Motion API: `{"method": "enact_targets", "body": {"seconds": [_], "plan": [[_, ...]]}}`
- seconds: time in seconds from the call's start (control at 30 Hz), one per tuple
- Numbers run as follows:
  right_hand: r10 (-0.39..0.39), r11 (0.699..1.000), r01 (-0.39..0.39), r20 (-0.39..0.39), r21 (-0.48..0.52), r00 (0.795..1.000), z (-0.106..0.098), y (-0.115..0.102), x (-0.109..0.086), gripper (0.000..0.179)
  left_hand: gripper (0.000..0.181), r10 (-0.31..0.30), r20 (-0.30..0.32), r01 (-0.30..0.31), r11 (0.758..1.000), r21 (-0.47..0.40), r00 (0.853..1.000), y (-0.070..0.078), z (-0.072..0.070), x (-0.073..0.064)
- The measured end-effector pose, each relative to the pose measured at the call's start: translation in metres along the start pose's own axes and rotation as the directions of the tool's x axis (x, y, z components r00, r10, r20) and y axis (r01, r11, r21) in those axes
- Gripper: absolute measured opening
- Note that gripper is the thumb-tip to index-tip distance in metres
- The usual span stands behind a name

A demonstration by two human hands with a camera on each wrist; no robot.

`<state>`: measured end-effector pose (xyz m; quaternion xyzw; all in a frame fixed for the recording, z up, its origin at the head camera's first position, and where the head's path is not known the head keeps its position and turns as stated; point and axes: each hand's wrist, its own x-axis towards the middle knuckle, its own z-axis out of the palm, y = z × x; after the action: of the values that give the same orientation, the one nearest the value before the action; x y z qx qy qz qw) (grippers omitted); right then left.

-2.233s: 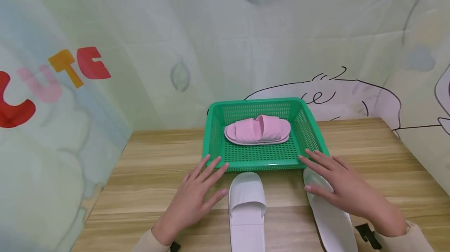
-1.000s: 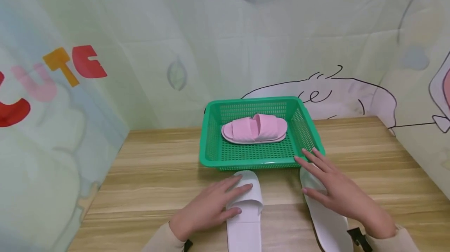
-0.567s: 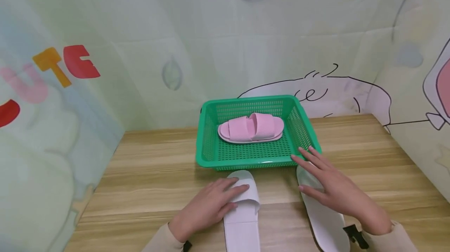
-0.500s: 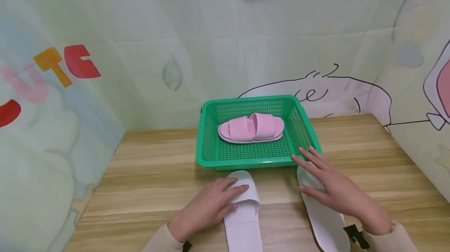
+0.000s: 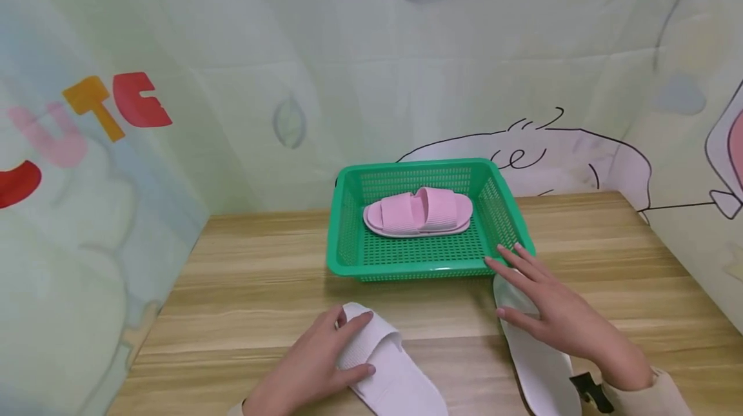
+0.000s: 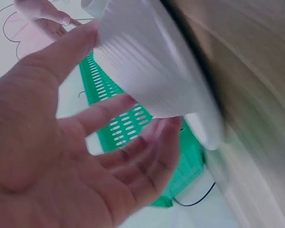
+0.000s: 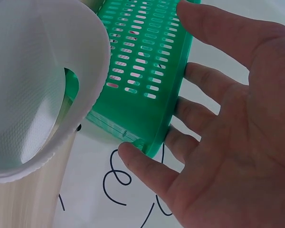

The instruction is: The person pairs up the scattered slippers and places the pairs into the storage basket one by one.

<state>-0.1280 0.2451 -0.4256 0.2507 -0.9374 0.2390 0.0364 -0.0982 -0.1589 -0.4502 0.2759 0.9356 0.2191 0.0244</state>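
A pale printed backdrop [image 5: 249, 35] covers the back and both sides of the scene, with coloured letters [image 5: 129, 103] to the left and black line drawings to the right. Before it spreads a wood-grain table [image 5: 255, 274]. On the table, near its back edge, stands a green perforated basket [image 5: 406, 271], upright, with a broad rim.

Two white slippers lie on the near side of the basket. The left white slipper [image 5: 400, 380] lies aslant, its toe pointing away and to the left, well inward of the other one; the left hand [image 5: 316, 351] grips it at the ribbed strap, the thumb on one side and the fingers curled at the other. Whether its toe is clear of the table I cannot tell. The right white slipper [image 5: 536, 364] lies beneath the right hand [image 5: 560, 309], its toe close to the basket's near right corner. That hand is spread, its fingers extended towards the corner; whether the fingertips touch the rim is unclear.

Pink slippers [image 5: 400, 213] rest crosswise inside the basket, towards its back wall, two straps showing, beyond both hands. At the right wrist, a black band [image 5: 592, 392] shows beside a light sleeve [image 5: 650, 396].
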Motion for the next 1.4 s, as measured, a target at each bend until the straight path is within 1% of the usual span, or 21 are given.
{"method": "enact_targets", "body": {"seconds": [0.07,0.17,0.23,0.3,0.4,0.43,0.5,0.53,0.6,0.67,0.73,0.8,0.87,0.97,1.1,1.23,1.33,1.4], "plan": [[0.001,1.000,-0.001,-0.002,-0.005,1.000,0.000,0.000,-0.001,0.073,0.072,-0.077,0.027,0.077,0.997,-0.028,0.997,0.002,0.001,-0.002],[0.000,1.000,0.000,-0.003,-0.006,1.000,0.000,0.000,-0.001,0.073,0.077,-0.146,0.040,0.148,0.987,-0.059,0.989,0.007,0.004,-0.003],[0.002,1.000,-0.002,0.001,-0.004,1.000,0.000,0.000,-0.001,0.073,0.079,-0.170,0.043,0.173,0.982,-0.073,0.984,0.009,0.006,-0.003],[0.004,1.000,-0.004,0.005,0.001,1.000,0.000,0.000,0.000,0.073,0.080,-0.182,0.044,0.185,0.980,-0.075,0.982,0.011,0.007,-0.002],[0.007,1.000,-0.007,0.006,0.006,1.000,-0.001,-0.001,0.000,0.072,0.081,-0.198,0.053,0.201,0.978,-0.058,0.979,0.014,0.006,-0.001],[0.007,1.000,-0.007,0.005,0.006,1.000,-0.001,-0.001,0.000,0.072,0.080,-0.196,0.048,0.198,0.979,-0.043,0.980,0.015,0.006,0.000],[0.005,1.000,-0.005,0.002,0.001,1.000,-0.001,-0.001,0.000,0.072,0.082,-0.172,0.023,0.172,0.985,0.004,0.985,0.016,0.005,0.001],[0.003,1.000,-0.003,0.001,-0.002,1.000,-0.001,-0.001,0.000,0.072,0.083,-0.149,0.008,0.149,0.988,0.030,0.989,0.016,0.005,0.001],[-0.003,1.000,0.003,0.000,-0.005,1.000,-0.001,0.000,0.000,0.073,0.087,-0.081,-0.005,0.081,0.993,0.081,0.997,0.016,0.003,0.003],[-0.005,1.000,0.005,0.000,-0.004,1.000,-0.001,0.000,0.000,0.072,0.094,-0.010,0.019,0.007,0.992,0.122,1.000,0.016,0.001,0.004],[-0.005,1.000,0.005,0.001,0.004,1.000,-0.002,-0.001,0.000,0.072,0.102,0.051,0.069,-0.060,0.987,0.146,0.996,0.016,-0.002,0.004],[-0.004,1.000,0.004,0.002,0.007,1.000,-0.003,-0.001,0.001,0.072,0.108,0.093,0.110,-0.112,0.978,0.178,0.990,0.015,-0.003,0.004],[-0.005,1.000,0.005,0.002,0.006,1.000,-0.003,-0.001,0.001,0.072,0.109,0.123,0.115,-0.145,0.966,0.214,0.986,0.015,-0.003,0.004],[-0.013,1.000,0.013,-0.002,0.001,1.000,-0.002,-0.002,0.000,0.071,0.106,0.132,0.109,-0.157,0.954,0.257,0.985,0.014,-0.001,0.004],[-0.017,1.000,0.017,-0.012,0.004,1.000,-0.001,-0.002,0.000,0.071,0.103,0.115,0.083,-0.134,0.950,0.283,0.990,0.010,0.003,0.006],[-0.017,1.000,0.017,-0.015,0.002,1.000,0.000,-0.001,0.000,0.071,0.105,0.117,0.013,-0.115,0.943,0.311,0.993,0.005,0.005,0.010],[-0.017,1.000,0.017,-0.019,-0.001,1.000,0.001,0.000,0.000,0.072,0.106,0.112,-0.016,-0.102,0.949,0.297,0.994,0.001,0.007,0.013],[-0.019,1.000,0.019,-0.026,-0.006,0.999,0.001,0.000,-0.001,0.072,0.106,0.110,-0.021,-0.100,0.955,0.278,0.994,-0.001,0.008,0.014]]}}
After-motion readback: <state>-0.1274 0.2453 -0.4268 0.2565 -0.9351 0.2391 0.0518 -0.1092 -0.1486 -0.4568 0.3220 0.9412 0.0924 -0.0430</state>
